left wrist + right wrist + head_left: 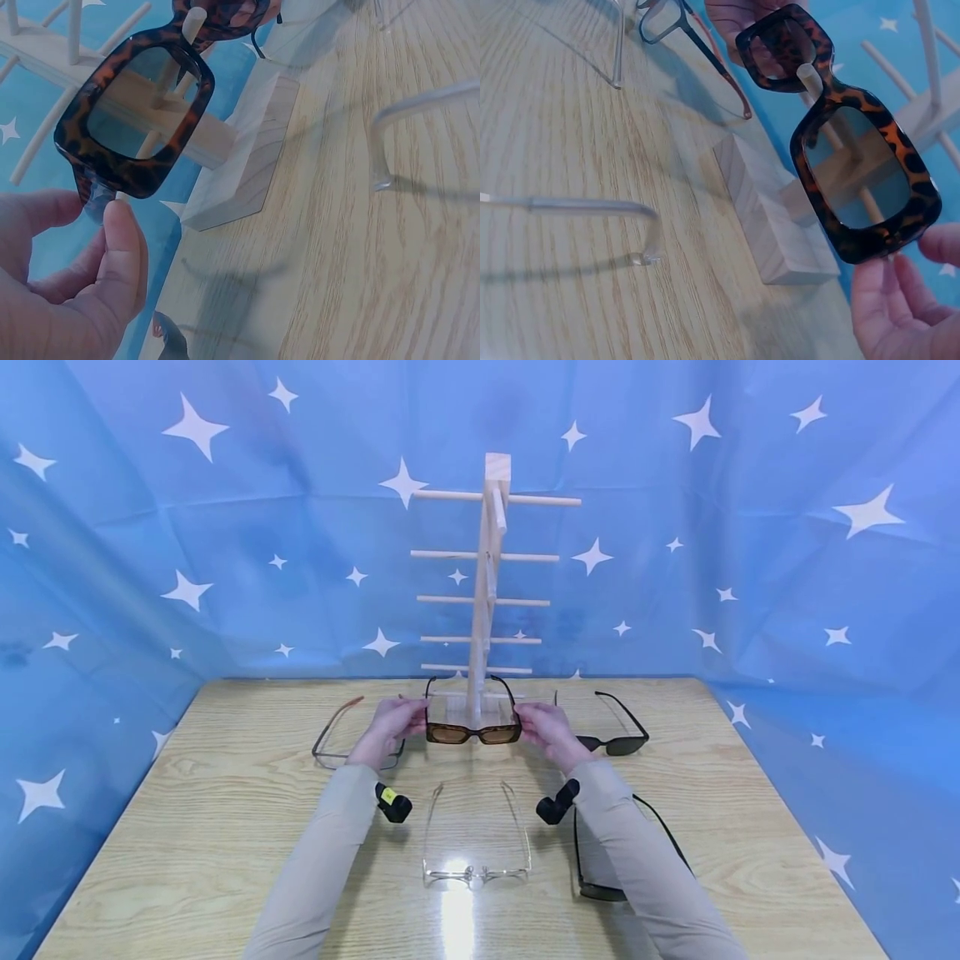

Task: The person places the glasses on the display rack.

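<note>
A pair of tortoiseshell sunglasses [450,735] is held level at the foot of a wooden eyewear stand [477,635], lenses toward me and temples pointing back. My left hand [392,727] pinches its left side near the hinge, thumb against fingertips, as the left wrist view shows. On the other side my right hand [547,728] pinches the right hinge end. In the right wrist view, the tip of a short wooden peg [807,75] shows right at the nose bridge of the sunglasses. The stand's block base [247,150] sits on the table behind them.
Clear-framed glasses [468,875] lie at front centre. Thin-framed eyeglasses [322,750] are left of the stand, partly behind my left hand. Black sunglasses [626,746] lie right; another dark pair [603,893] is under my right forearm. A starry blue curtain [300,543] hangs behind.
</note>
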Tool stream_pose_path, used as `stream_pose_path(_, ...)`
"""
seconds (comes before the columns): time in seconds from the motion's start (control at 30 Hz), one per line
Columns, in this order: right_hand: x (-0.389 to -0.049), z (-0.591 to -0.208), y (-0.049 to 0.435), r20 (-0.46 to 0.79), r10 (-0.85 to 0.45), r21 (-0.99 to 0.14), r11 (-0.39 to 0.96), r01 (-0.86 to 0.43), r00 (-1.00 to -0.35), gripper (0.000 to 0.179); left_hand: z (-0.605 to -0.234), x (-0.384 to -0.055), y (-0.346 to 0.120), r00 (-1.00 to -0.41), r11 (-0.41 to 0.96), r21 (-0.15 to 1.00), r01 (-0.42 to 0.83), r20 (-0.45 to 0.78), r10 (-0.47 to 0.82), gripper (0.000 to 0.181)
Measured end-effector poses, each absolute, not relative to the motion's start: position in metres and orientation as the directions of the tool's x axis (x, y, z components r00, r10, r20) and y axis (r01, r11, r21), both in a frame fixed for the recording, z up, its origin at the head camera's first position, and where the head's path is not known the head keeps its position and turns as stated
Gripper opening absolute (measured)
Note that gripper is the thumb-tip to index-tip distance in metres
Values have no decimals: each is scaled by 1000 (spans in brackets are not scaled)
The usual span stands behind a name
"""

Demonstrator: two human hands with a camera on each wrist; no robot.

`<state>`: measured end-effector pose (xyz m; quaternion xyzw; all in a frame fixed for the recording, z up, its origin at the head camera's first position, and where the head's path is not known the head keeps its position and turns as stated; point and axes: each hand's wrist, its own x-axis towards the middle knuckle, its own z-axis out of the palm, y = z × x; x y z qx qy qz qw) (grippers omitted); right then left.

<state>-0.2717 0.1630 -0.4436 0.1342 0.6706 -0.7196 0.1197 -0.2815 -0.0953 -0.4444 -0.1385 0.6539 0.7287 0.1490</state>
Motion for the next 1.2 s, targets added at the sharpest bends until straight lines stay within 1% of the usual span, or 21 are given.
stream_pose_path(0.2, -275, -444, 165, -352, -3, -931, -104, 350, -936, 27, -443, -280, -95, -906, -112, 899, -423, -422, 37, 37)
stream_pose_path(0.4, -277, -442, 165, -352, -1, -932, -94, 351, -936, 27, -444, -280, -95, -905, -121, 897, -425, -423, 39, 36)
stream_pose_path(0.6, -275, -440, 163, -339, -2, -938, -69, 339, -941, 33, -442, -280, -95, -907, -123, 899, -420, -419, 34, 38)
stream_pose_path(0.73, -273, -437, 163, -330, 2, -944, -24, 330, -944, 38, -439, -277, -96, -907, -108, 901, -420, -419, 31, 39)
stream_pose_path(0.87, -267, -433, 163, -305, 4, -952, 14, 305, -952, 40, -433, -273, -101, -924, -79, 921, -381, -381, 21, 37)
stream_pose_path(0.97, -260, -427, 165, -274, 0, -961, 30, 274, -962, 41, -428, -269, -109, -945, -52, 943, -328, -327, 20, 39)
stream_pose_path(1.1, -250, -416, 169, -253, 1, -967, 16, 253, -967, 42, -421, -262, -124, -960, -22, 960, -280, -279, 28, 40)
stream_pose_path(1.2, -242, -408, 171, -253, 9, -967, -14, 253, -967, 41, -417, -255, -136, -963, 13, 964, -267, -267, 25, 39)
